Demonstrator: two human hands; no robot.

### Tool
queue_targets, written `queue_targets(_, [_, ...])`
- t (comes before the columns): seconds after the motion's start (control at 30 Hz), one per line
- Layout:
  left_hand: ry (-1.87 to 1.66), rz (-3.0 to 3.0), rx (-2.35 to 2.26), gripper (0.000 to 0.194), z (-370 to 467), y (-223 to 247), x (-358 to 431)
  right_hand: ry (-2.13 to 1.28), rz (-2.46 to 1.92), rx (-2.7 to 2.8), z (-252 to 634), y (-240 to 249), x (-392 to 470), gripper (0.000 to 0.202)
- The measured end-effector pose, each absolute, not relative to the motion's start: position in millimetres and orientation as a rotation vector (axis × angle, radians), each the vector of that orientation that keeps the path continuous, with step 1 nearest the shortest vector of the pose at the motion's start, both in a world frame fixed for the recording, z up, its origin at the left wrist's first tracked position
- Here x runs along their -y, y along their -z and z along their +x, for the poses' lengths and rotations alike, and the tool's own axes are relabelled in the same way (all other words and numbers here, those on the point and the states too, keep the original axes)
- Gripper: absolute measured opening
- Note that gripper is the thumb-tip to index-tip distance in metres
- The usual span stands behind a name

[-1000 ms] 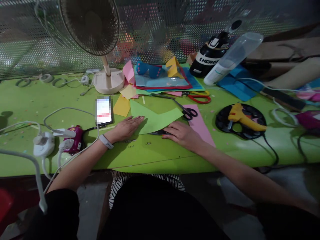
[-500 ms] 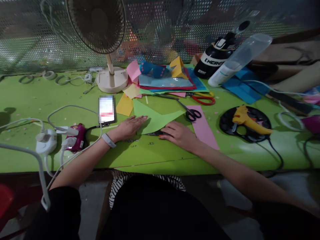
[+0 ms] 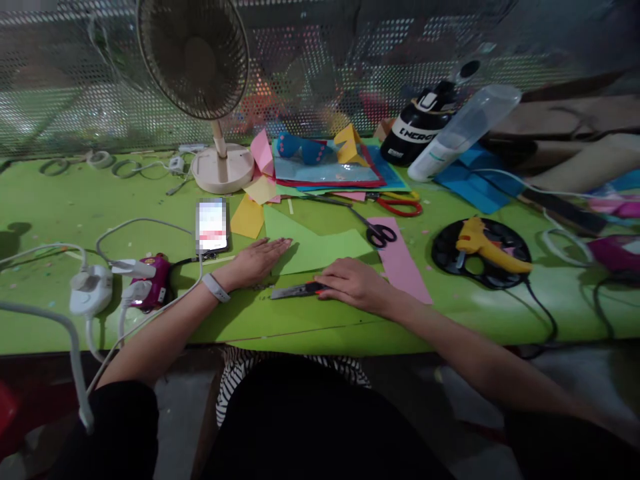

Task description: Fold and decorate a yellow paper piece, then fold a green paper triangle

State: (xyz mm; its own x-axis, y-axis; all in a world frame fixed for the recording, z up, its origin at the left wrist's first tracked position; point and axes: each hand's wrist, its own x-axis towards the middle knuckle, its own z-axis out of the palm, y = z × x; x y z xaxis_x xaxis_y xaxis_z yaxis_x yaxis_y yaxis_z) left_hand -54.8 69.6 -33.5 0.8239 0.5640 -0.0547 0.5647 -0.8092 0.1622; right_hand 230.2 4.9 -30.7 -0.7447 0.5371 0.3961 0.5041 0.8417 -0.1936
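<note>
My left hand (image 3: 263, 261) lies flat with its fingers stretched out, the fingertips on the left edge of a light green sheet of paper (image 3: 320, 250). In my right hand (image 3: 354, 283) is a box cutter (image 3: 296, 291) with a black and red handle. Its blade points left and lies just in front of the paper's near edge, close to the tabletop. Black-handled scissors (image 3: 383, 236) rest at the paper's right corner, partly over a pink paper strip (image 3: 406, 267). Orange paper (image 3: 247, 219) sits behind my left hand.
A phone (image 3: 213, 225) and a purple power adapter (image 3: 150, 283) with cables lie at left. Behind stand a fan (image 3: 223, 167) and a black bottle (image 3: 413, 130). At right, a yellow glue gun (image 3: 487, 247) rests on a black tray (image 3: 447, 257). Another person's arm (image 3: 583, 157) reaches in.
My right hand has drawn the box cutter out from the green paper's near edge toward me, so its blade now shows. The paper's right side lies flatter. My left hand stays on the paper.
</note>
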Motion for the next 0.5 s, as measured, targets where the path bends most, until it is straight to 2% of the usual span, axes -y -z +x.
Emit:
queue_targets(0.1, [0.002,2.868,-0.837,0.065,-57,31,-67,-0.024,-1.004,2.386,265,26,-4,0.029])
queue_targets(0.2, [-0.031,2.890,-0.751,0.071,-58,29,-63,0.204,-1.374,2.060,317,32,-10,0.031])
queue_targets(0.3, [-0.075,2.869,-0.675,0.066,-57,28,-59,0.343,-1.640,1.971,356,43,-18,0.041])
queue_targets(0.43, [-0.147,2.806,-0.621,0.055,-54,23,-53,0.366,-1.687,2.015,343,42,-27,0.046])
queue_targets(0.5, [-0.155,2.789,-0.627,0.054,-52,19,-51,0.190,-1.595,2.096,312,37,-30,0.042])
